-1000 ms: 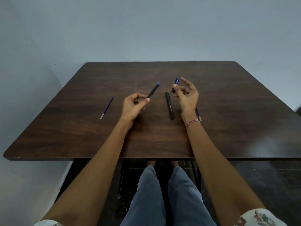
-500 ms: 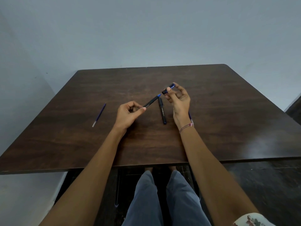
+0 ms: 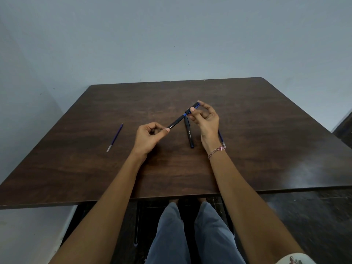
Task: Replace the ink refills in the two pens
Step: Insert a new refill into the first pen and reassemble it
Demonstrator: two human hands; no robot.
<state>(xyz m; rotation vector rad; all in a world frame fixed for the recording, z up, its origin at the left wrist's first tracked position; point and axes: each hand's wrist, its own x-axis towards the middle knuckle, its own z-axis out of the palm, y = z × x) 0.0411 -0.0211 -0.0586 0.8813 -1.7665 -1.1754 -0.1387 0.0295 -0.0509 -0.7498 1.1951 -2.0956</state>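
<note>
Above the dark wooden table [image 3: 266, 130], left hand [image 3: 147, 139] pinches the slim black pen barrel [image 3: 176, 122] tight; right hand [image 3: 206, 121] curls fingertips round the black-and-blue cap [image 3: 192, 109], meeting the barrel's tip.

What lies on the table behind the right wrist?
A thin blue refill lies on the table there. Only its near part, with a pale tip, shows beside the right hand; the wrist covers its far end.

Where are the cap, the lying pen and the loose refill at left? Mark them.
cap [image 3: 188, 111]: head view, its open end.
lying pen [image 3: 189, 134]: head view, mid-barrel.
loose refill [image 3: 115, 136]: head view, mid-shaft.
</note>
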